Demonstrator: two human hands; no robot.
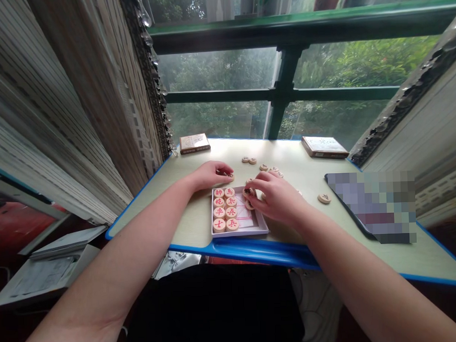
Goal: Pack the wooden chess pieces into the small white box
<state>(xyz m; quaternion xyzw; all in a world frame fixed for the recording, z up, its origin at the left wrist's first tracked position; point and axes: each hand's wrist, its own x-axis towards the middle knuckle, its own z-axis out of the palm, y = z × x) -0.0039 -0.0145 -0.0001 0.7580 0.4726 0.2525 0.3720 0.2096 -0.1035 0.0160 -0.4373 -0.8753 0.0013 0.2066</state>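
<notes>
A shallow white box [239, 234] lies on the table near its front edge. In its left part, round wooden xiangqi pieces with red characters [225, 212] stand in two columns. Beyond the box's far edge, my left hand [213, 173] has its fingers closed around a xiangqi piece [231, 177] at the tabletop. My right hand [275, 193] reaches over the box's right side, thumb and fingers pinching a dark-marked xiangqi piece [247, 192]. Another piece [249, 205] shows just below those fingers, partly covered by them. A folded sheet with pink lines [246, 220] lies in the box's right part.
Several loose pieces [264, 167] lie behind my right hand, and one piece [324, 198] sits to its right. A blurred tablet or phone [375, 206] rests at the right. Two flat boxes, left [194, 143] and right [325, 146], stand at the back by the window.
</notes>
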